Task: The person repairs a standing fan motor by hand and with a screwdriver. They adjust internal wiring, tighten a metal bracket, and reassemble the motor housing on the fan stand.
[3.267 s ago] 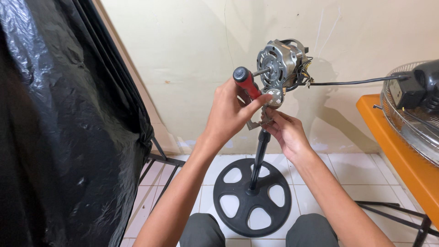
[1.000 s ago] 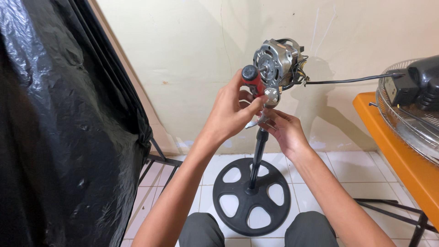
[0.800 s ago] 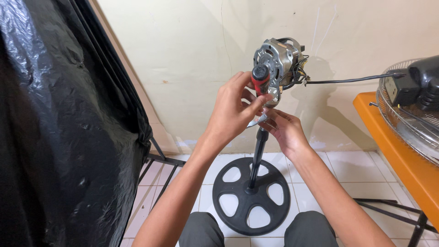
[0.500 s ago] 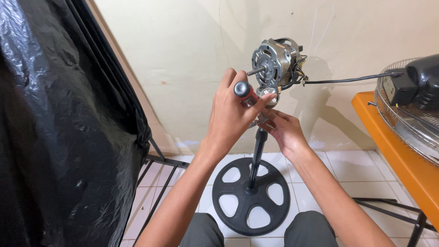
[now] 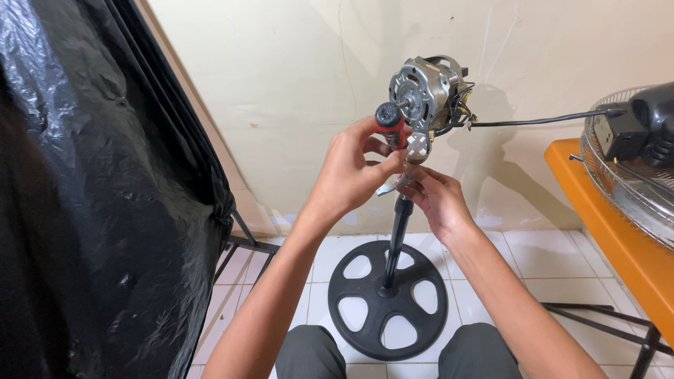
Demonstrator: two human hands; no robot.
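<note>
**Working the screwdriver at the neck of the fan motor**

At the upper centre of the frame, the bare fan motor (image 5: pixel 426 91) sits on top of a black pole (image 5: pixel 397 238), which rises from a round black base (image 5: pixel 387 298) on the white floor tiles in the lower centre.

**Hands.** The left hand (image 5: pixel 351 172) is clenched around a screwdriver (image 5: pixel 390 123) with a red and black handle. The right hand (image 5: pixel 439 200) is curled around the top of the pole just under the motor, gripping it. Whether its fingertips also pinch the small metal bracket (image 5: pixel 415 147) cannot be told.

**Doing the step well.** Judging from the grip, the tool is being turned at the joint below the motor. Keep the blade in line with the fastener and press along the shaft, so that the tip does not slip out. The right hand should brace the pole firmly, because the stand is tall and may rock on its base.

**Direction and long axis.** The screwdriver's butt end faces the camera, up and slightly left; its long axis runs away toward the wall, so the blade is hidden. The motor's shaft points toward the left and toward the camera. A black cable (image 5: pixel 533 121) leads off to the right.
</note>
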